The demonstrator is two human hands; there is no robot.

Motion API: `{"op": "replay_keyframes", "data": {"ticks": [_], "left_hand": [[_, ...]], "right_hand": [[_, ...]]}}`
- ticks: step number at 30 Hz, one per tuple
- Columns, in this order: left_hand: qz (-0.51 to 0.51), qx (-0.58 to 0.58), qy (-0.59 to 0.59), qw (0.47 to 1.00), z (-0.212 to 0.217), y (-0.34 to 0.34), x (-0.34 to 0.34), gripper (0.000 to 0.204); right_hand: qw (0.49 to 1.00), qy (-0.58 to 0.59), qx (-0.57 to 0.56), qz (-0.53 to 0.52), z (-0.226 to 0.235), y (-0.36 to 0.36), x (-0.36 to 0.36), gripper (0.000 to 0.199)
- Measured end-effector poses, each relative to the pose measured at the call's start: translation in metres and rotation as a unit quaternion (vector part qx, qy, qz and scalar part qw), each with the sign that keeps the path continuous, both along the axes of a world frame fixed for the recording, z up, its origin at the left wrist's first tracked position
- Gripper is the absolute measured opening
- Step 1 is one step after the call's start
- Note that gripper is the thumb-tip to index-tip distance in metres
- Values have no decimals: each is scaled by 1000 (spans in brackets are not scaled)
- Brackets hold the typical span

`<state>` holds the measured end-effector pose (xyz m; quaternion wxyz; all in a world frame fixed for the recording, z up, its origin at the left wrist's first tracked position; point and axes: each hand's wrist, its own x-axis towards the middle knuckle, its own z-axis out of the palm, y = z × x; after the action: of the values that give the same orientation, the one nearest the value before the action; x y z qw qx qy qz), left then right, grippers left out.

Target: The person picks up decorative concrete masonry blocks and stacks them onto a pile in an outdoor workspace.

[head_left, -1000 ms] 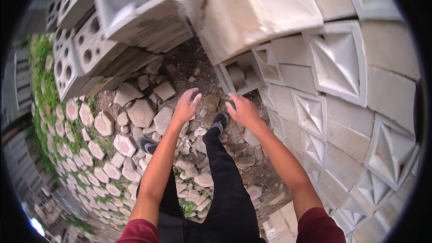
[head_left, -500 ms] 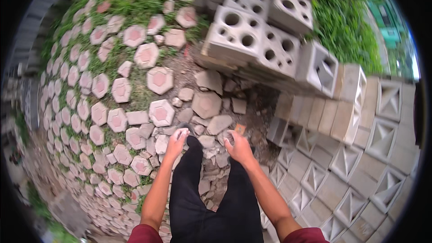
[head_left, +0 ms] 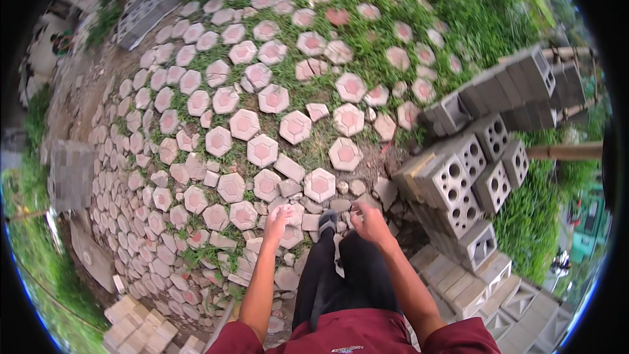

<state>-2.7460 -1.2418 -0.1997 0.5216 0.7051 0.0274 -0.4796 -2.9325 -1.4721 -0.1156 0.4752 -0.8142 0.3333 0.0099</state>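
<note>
My left hand (head_left: 278, 220) hangs over the paved ground in front of me, its fingers loosely curled and apart, with pale dust on the fingertips. Nothing shows in it. To the right, my right hand (head_left: 371, 221) is held out the same way, thumb apart from bent fingers and no object visible between them. Both hands are in the air, above my legs and a dark shoe (head_left: 327, 221). Just ahead of them lies a hexagonal paving stone (head_left: 320, 185) with a reddish centre, beside broken stone pieces (head_left: 341, 205).
Hexagonal pavers with grass between them spread ahead and to the left. Stacked hollow concrete blocks (head_left: 452, 180) rise close on my right, above patterned vent blocks (head_left: 524, 301). More blocks stand at the far left (head_left: 147, 10) and lower left (head_left: 139, 328).
My view has swung left, so the block stack sits farther right and more pavers show. Both hands stay raised in front of me, apart and holding nothing visible.
</note>
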Motion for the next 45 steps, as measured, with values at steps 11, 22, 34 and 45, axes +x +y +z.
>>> {"op": "replay_keyframes", "data": {"ticks": [11,22,34,45], "left_hand": [[154,-54,-75,984,99,-44,85,44],[290,-95,-164,938,174,-120,224,39],[297,-110,-166,934,160,-45,524,36],[252,-78,-168,950,201,50,800,34]], "right_hand": [[974,-72,33,214,99,-83,180,29],[928,-113,-15,355,148,-167,395,27],[906,-72,-67,412,102,-51,702,31],[930,-153,14,333,128,-9,949,30]]}}
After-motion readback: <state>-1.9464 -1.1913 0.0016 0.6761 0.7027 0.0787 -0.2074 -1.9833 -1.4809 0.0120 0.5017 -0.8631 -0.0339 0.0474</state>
